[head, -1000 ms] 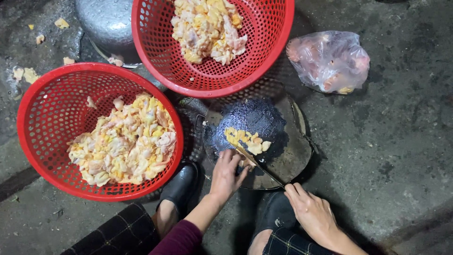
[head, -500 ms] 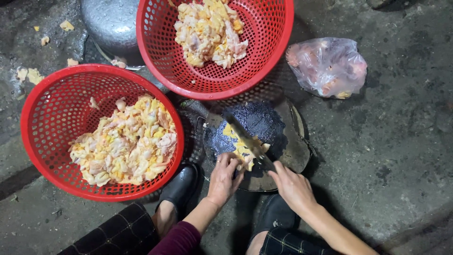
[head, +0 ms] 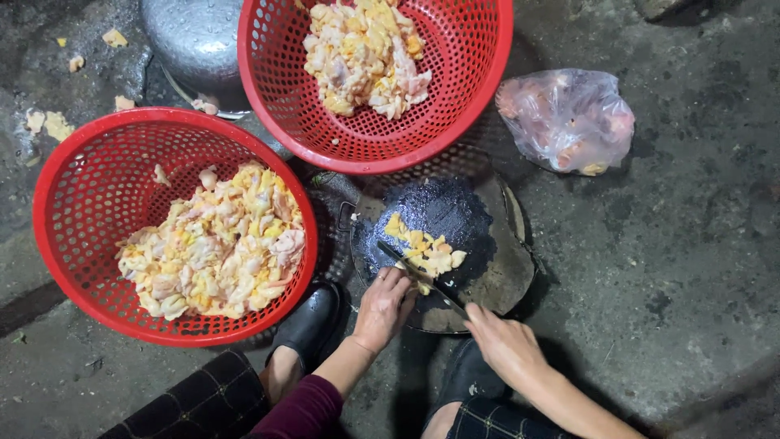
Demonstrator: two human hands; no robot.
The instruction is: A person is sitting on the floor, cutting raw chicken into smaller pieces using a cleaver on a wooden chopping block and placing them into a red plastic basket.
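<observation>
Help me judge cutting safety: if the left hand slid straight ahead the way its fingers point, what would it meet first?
Probably the knife blade, lying right at the left hand's fingertips, then the yellow meat pieces on the chopping board.

A second ago the right hand [head: 505, 345] sat lower, holding the long dark-bladed knife [head: 422, 280] off the yellow and pale meat pieces [head: 426, 252] on the round dark chopping block [head: 504, 276]. Half a second ago it had risen, the blade standing across the pile. Now the blade lies lower, along the pile's near edge, and the left hand [head: 383, 309] has closed in beside it, fingertips at the nearest pieces. The pile looks flatter and more spread.
</observation>
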